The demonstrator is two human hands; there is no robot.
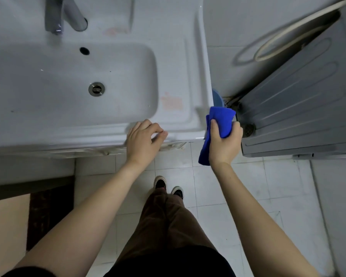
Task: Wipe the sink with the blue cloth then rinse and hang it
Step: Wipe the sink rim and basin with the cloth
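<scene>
Blue cloth [222,116] was gripped in the curled right hand [226,144] just off the front corner of the sink [48,134], at three o'clock from the drain [96,88], while the left hand [142,140] rested loosely curled, empty, on its rim.

No readable text, no labels, no brands, no numbers

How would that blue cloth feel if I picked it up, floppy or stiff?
Probably floppy: the blue cloth bends around the right hand and its loose end droops beside the wrist. Likely light, since curled fingers alone hold it. It shouldn't break.
</scene>
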